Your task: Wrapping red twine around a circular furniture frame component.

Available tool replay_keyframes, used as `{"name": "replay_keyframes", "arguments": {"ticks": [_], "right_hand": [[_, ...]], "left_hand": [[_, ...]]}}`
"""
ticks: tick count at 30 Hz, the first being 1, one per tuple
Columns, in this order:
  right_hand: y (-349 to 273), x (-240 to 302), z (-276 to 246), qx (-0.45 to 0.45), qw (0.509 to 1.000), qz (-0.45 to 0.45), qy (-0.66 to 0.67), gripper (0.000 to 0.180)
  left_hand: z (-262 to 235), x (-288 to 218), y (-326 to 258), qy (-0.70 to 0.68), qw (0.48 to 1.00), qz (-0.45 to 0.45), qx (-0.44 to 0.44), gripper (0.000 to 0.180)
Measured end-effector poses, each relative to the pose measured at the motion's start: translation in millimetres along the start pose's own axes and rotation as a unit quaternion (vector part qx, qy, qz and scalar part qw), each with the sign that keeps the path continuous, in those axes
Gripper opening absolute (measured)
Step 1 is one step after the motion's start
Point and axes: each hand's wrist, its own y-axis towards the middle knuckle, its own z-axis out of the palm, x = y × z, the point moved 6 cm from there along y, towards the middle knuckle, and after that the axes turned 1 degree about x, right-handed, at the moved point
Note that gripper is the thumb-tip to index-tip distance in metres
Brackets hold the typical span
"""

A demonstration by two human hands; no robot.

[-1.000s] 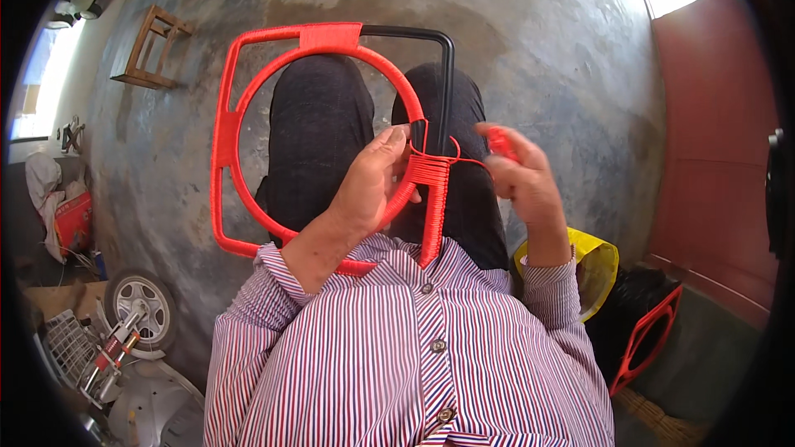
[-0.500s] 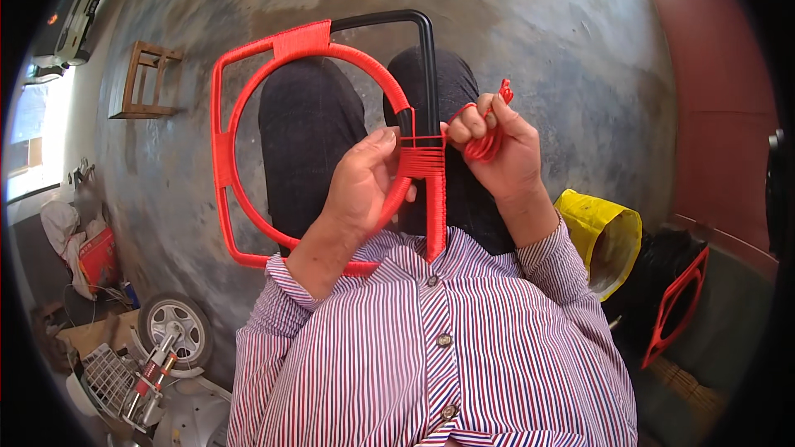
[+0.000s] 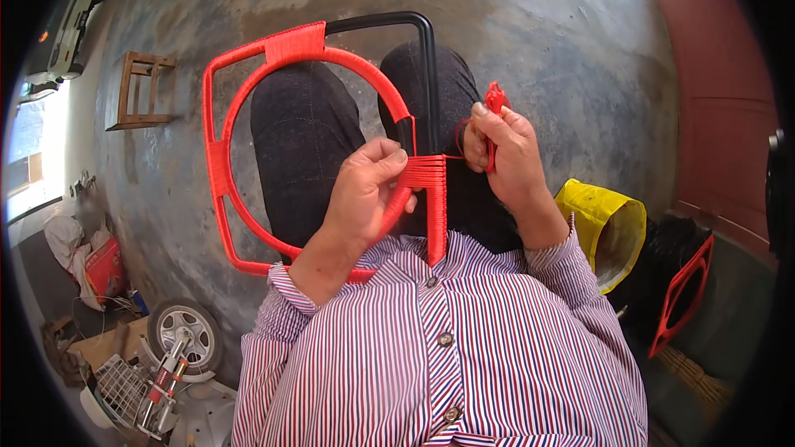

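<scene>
A squared frame (image 3: 209, 103) with a ring inside it lies across my knees. Red cord is wound round most of it, while the upper right corner shows bare black tube (image 3: 427, 74). My left hand (image 3: 362, 190) grips the ring beside the wound red band (image 3: 428, 172) that ties ring and outer bar together; some fingers are hidden behind the ring. To the right, my right hand (image 3: 512, 153) is closed round a bundle of red cord (image 3: 495, 99). One strand runs taut from the top of the band to this hand.
A yellow sack (image 3: 600, 228) stands open at my right, with another red frame (image 3: 683, 294) by a black bag behind it. On the left are a small wooden stool (image 3: 142, 91), a wheel (image 3: 186, 335) and a red-and-white bag (image 3: 103, 265). A dark red door (image 3: 720, 108) is at far right.
The loose top strand now lies against the wound band. My right hand has moved slightly down and turned, with the cord bundle more upright. The frame has shifted a little left.
</scene>
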Motion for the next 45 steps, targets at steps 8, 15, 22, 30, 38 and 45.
{"name": "replay_keyframes", "arguments": {"ticks": [8,15,22,30,38,45], "right_hand": [[-19,-15,15,0.077,0.989,0.122,0.017,0.027],[-10,0,1,0.020,0.998,0.065,-0.016,0.025],[-20,-10,-9,0.099,0.989,0.080,0.076,0.025],[9,34,-55,-0.112,0.984,-0.063,-0.122,0.021],[11,53,40,0.016,0.758,-0.275,-0.592,0.016],[3,39,73,0.028,0.674,-0.412,-0.612,0.033]], "left_hand": [[3,0,-5,-0.030,1.000,-0.005,-0.004,0.009],[-4,4,-8,0.063,0.998,0.021,-0.009,0.011],[-5,3,-5,0.015,1.000,0.001,-0.012,0.011],[-6,-1,5,-0.014,1.000,-0.005,-0.013,0.011],[-1,-20,-4,0.077,0.979,0.183,-0.049,0.035],[-15,-12,3,0.069,0.980,0.151,-0.114,0.017]]}}
